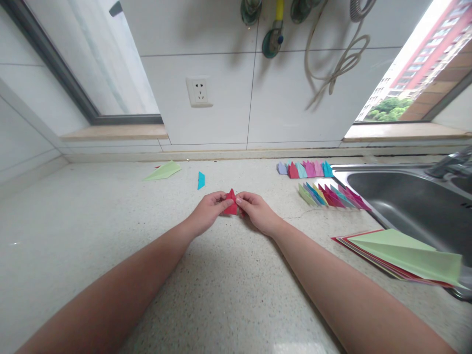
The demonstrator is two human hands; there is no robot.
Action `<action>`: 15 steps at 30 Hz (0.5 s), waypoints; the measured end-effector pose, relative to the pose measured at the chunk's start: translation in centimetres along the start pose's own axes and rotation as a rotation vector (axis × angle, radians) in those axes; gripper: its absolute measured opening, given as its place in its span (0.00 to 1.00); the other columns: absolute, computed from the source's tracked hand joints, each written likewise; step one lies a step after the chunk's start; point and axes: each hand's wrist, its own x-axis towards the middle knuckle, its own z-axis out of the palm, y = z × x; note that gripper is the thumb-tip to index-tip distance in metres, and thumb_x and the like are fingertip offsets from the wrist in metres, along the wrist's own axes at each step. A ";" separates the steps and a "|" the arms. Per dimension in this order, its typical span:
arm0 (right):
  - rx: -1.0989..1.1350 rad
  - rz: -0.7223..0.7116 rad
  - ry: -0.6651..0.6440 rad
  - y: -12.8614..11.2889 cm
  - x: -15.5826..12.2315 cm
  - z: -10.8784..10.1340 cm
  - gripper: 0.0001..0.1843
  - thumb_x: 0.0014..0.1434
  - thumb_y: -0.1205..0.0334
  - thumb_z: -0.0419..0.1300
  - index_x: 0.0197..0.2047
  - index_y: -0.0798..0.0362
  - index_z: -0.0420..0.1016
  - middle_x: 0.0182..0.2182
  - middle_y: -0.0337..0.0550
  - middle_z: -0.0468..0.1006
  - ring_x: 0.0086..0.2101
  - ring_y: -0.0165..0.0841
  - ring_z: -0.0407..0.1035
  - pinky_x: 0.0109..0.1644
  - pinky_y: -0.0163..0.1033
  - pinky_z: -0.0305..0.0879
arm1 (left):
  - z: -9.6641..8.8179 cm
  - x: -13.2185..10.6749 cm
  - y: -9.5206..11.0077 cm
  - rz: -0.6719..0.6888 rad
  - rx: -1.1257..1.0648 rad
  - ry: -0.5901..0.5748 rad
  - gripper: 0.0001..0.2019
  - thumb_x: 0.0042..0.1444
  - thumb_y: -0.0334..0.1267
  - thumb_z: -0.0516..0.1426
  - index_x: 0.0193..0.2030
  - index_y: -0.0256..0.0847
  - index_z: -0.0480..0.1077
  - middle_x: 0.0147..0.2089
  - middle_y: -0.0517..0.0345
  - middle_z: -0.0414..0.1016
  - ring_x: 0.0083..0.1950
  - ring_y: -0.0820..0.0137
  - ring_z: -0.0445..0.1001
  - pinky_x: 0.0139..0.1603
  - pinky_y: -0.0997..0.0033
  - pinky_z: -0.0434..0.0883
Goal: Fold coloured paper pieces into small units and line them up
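Observation:
Between my two hands is a small piece of folded red paper with a pointed top, held just above or on the countertop. My left hand pinches its left side, thumb over the front. On its right side, the thumb and fingers of my right hand close on the paper's edge. A small blue paper piece lies beyond my left hand. Further left rests a light green folded paper, with a bit of red at its edge.
To the right stand a row of small folded paper shapes and a second row of coloured folded papers. A stack of larger folded sheets overlaps the edge of the steel sink. The tiled wall bounds the counter's back.

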 end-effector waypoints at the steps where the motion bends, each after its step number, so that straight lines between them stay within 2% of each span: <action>1: 0.001 -0.004 -0.014 0.0 0.0 0.0 0.16 0.60 0.48 0.58 0.33 0.53 0.69 0.21 0.34 0.64 0.22 0.27 0.55 0.29 0.35 0.51 | 0.0 0.0 0.0 0.001 0.000 -0.012 0.10 0.55 0.43 0.62 0.36 0.37 0.73 0.34 0.57 0.74 0.34 0.71 0.71 0.39 0.69 0.67; 5: 0.031 -0.032 -0.068 0.2 0.0 0.0 0.16 0.60 0.48 0.58 0.33 0.53 0.69 0.23 0.35 0.64 0.24 0.27 0.55 0.31 0.36 0.52 | 0.0 -0.1 0.1 0.015 0.027 -0.042 0.10 0.57 0.43 0.60 0.36 0.37 0.74 0.34 0.55 0.75 0.36 0.70 0.71 0.40 0.68 0.66; 15: 0.050 -0.075 -0.096 0.0 -0.2 -0.4 0.17 0.57 0.47 0.61 0.33 0.54 0.71 0.27 0.38 0.68 0.30 0.31 0.59 0.37 0.37 0.55 | 0.0 -0.3 0.4 0.036 0.042 -0.074 0.11 0.57 0.44 0.61 0.36 0.37 0.74 0.33 0.57 0.72 0.34 0.72 0.68 0.37 0.71 0.63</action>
